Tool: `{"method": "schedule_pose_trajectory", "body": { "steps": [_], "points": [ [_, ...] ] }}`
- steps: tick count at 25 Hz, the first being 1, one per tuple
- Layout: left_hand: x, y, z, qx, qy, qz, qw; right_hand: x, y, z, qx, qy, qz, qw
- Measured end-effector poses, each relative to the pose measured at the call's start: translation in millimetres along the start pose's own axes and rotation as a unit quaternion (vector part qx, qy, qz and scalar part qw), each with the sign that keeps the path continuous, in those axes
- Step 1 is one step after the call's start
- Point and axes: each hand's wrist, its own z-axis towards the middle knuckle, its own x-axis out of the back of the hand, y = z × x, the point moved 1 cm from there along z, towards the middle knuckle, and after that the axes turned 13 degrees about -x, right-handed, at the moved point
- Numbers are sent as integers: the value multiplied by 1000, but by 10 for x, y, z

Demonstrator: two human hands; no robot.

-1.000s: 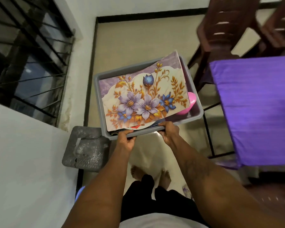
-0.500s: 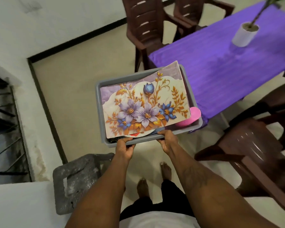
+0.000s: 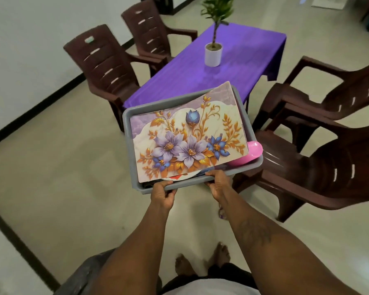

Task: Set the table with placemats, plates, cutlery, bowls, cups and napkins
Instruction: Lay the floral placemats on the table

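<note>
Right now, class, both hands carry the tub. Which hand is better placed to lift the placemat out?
Probably the right hand. It grips the tub rim just below the placemat's near edge; the left hand sits nearer the corner and could steady the tub.

Bare forearms, no sleeves; tattoo (image 3: 255, 232) behind right hand (image 3: 218, 184). White top, black trousers, bare feet (image 3: 202, 260) below hands.
</note>
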Motion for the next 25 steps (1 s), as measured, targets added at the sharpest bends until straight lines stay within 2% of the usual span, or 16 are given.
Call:
{"method": "schedule_pose_trajectory", "body": {
  "steps": [6,13,16,22,25],
  "points": [
    [-955,-613,0,21,-40,58,997,574,-858,175,28,47,126,990],
    [-2058,-1386,48,59,-115,129,983,1196,-1748,517,35,82,173,981],
    [-2443,-1674,146,77,-115,159,977,1384,-2060,643,42,97,209,972],
    [-3101,-2306,487,128,-129,213,960,1719,-2573,1165,48,181,275,943],
    [-3255,-2597,690,160,-130,226,952,1879,-2692,1438,35,180,297,937]
  ]
}}
